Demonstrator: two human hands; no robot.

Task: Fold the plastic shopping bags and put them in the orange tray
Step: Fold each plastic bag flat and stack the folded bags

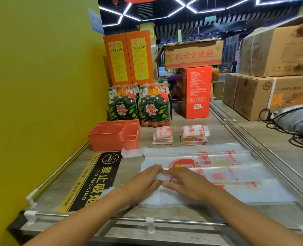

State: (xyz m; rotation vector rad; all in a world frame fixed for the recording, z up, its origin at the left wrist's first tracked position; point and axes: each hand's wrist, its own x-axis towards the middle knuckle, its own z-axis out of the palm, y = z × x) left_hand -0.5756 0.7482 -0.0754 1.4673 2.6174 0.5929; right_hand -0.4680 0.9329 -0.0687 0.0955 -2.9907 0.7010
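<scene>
Fold step under way: left hand [143,180] and right hand [184,183] pinch handle end of plastic bag [218,167], flat at shelf centre. Orange tray [110,137] at 10 o'clock holds 0 bags. Next: likely fold handle rightward, 3 o'clock.

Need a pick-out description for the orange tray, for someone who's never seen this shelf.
Start at the yellow-green wall on the left and follow the wooden shelf along its base. The orange tray stands there, just beyond the black no-smoking sign and in front of the green bottle packs. It is the only open-topped plastic bin, split into compartments; the other orange things nearby are tall closed cartons.
</scene>
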